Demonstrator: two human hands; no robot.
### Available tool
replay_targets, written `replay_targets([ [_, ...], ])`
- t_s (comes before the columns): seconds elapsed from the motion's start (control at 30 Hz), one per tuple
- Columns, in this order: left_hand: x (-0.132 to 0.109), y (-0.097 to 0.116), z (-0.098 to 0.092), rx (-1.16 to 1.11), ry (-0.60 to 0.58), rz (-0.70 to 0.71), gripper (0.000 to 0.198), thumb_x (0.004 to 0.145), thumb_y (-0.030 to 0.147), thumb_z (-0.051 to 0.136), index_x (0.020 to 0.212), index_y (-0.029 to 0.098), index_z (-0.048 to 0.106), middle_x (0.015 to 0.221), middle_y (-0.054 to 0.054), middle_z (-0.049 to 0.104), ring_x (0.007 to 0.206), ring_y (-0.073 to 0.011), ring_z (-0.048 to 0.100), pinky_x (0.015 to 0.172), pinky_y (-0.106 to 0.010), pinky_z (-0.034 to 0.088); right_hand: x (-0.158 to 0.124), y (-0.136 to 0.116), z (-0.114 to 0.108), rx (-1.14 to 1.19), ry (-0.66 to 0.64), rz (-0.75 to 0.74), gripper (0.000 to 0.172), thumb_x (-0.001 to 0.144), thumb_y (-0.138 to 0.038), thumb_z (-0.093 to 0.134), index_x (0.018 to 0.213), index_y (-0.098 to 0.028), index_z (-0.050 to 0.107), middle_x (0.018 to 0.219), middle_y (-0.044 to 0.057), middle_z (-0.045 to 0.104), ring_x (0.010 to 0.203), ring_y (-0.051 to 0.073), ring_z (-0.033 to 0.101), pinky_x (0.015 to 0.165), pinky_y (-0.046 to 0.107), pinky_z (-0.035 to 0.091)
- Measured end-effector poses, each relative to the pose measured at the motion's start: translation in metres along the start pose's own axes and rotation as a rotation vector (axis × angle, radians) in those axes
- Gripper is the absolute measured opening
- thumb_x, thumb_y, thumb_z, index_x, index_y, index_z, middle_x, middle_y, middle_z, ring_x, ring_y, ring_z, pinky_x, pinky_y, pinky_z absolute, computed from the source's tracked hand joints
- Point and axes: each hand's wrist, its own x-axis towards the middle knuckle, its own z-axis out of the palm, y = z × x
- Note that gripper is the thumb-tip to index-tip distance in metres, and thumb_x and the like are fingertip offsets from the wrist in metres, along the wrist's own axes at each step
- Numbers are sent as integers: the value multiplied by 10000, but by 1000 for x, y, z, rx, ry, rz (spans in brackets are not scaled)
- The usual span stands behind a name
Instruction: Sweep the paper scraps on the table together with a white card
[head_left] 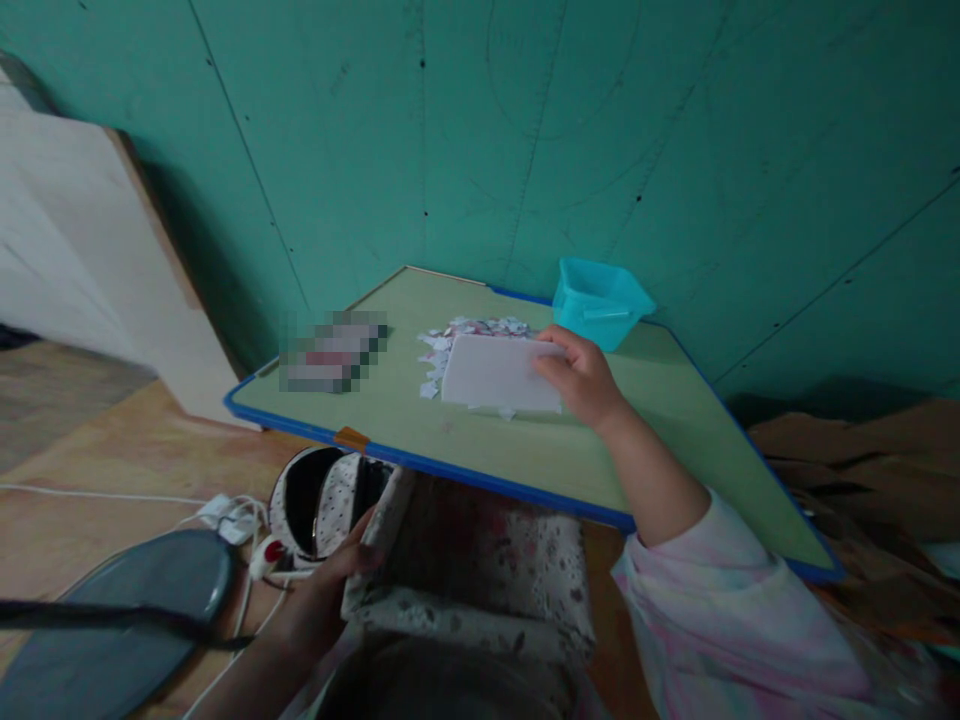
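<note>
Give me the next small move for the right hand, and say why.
Probably draw the white card toward the near edge of the table: the right hand holds it, small paper pieces lie mostly just beyond it, and the patterned container is open below that edge, the left hand at its side.

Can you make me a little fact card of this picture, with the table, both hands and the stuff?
Table: pale green tabletop with blue edging
Right hand: pinching a flat, white, rectangular sheet
Around the sheet: small white star-like pieces
Right of the pieces: turquoise plastic bin
Left hand: at a pale patterned fabric container, grip unclear
Table's left side: pixelated object, can't tell what
</note>
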Motion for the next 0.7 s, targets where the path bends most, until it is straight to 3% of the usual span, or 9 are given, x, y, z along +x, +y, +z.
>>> replay_targets([
  [0.13,-2,1,1,123,-12,45,672,651,95,484,1306,199,379,861,-30,751,873,-328,654,746,-430,496,0,3,4,-83,-14,-24,143,699,-274,477,788,-188,548,733,-1,555,693,146,490,615,258,375],
  [0.33,-2,0,2,97,-22,44,662,652,98,479,1298,213,390,872,-21,749,853,-312,661,709,-400,496,1,4,8,-132,-30,-28,198,725,-288,463,863,-186,563,822,19,595,736,159,514,645,270,389],
  [0.47,1,0,-1,87,-28,46,663,651,97,480,1297,219,393,854,-7,752,871,-306,655,716,-388,486,-1,1,5,-100,-71,-17,152,700,-275,463,790,-188,550,730,-1,563,679,146,491,599,255,371],
  [0.57,2,0,-4,98,-56,54,632,663,110,466,1281,232,421,853,6,753,856,-289,660,720,-372,479,-1,1,1,-64,-20,-16,104,686,-264,466,727,-191,527,653,-16,515,649,140,478,576,250,362],
  [0.7,3,-1,-5,109,-53,61,648,649,109,477,1286,218,418,887,-7,748,837,-283,662,706,-364,479,0,5,3,-95,10,-37,137,714,-281,470,795,-195,540,702,-11,538,683,146,492,603,259,376],
])
